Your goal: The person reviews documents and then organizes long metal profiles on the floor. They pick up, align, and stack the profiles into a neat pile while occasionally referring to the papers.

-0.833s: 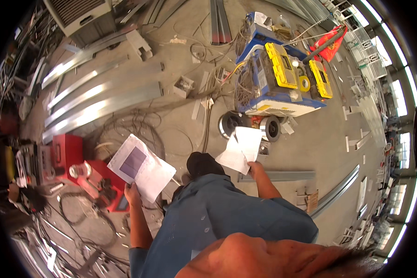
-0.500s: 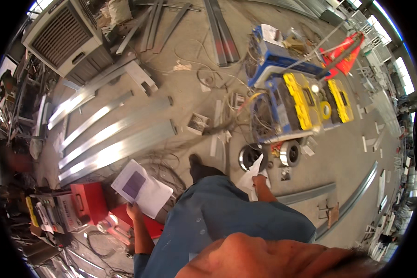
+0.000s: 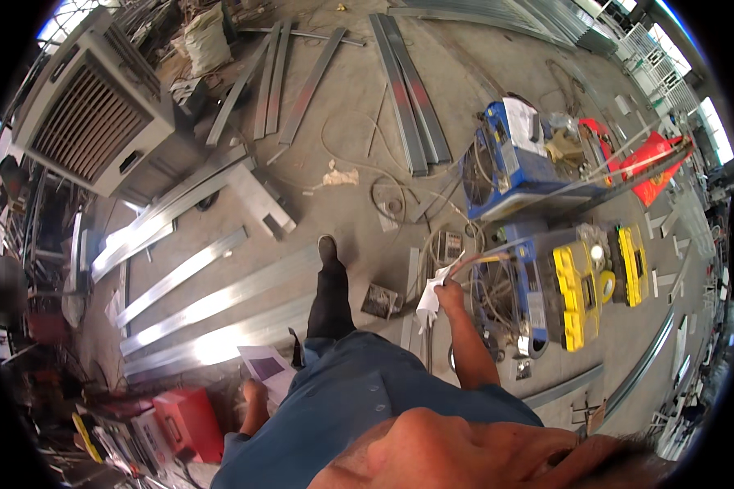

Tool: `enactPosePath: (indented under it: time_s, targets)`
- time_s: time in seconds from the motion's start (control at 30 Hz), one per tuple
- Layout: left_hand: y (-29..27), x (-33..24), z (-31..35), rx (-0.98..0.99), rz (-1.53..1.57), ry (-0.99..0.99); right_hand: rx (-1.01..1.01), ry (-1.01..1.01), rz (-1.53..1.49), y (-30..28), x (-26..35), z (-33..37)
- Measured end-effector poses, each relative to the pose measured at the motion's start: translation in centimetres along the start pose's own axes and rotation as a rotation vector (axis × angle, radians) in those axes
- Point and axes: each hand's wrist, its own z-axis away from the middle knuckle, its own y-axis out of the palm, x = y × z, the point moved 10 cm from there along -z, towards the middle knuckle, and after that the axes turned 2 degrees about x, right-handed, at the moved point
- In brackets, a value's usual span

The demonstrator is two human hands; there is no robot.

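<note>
White printed sheet [image 3: 280, 381] pinched low left in left hand [image 3: 254, 393]; right hand [image 3: 448, 296] closed on creased paper [image 3: 429, 301], ahead right. Foot [image 3: 327, 248] beside steel strips [image 3: 220, 305]; catching an edge could cause a trip.

Two hands [image 3: 448, 294], two yellow cases [image 3: 577, 297] at right, one red box [image 3: 189, 420] lower left, one air cooler [image 3: 98, 114] upper left.
</note>
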Motion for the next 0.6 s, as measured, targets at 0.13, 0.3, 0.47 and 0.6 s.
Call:
enactPosePath:
  time_s: [0.13, 0.3, 0.47, 0.6]
  targets:
    - [-5.3, -12.9, -10.7, 0.057, -0.24, 0.085, 0.026, -0.006, 0.021, 3.4, 7.3, -12.9]
    - [-17.6, -30.4, -22.2, -0.038, 0.028, 0.206, 0.013, 0.091, 0.144, 2.8, 13.5, -22.9]
    - [-33.8, -51.6, -30.1, -0.208, -0.138, 0.465, -0.024, 0.231, 0.123, 1.9, 17.7, -29.3]
    - [-41.8, -71.1, -33.6, -0.275, -0.074, 0.606, -0.097, 0.39, 0.223, 3.2, 11.0, -32.5]
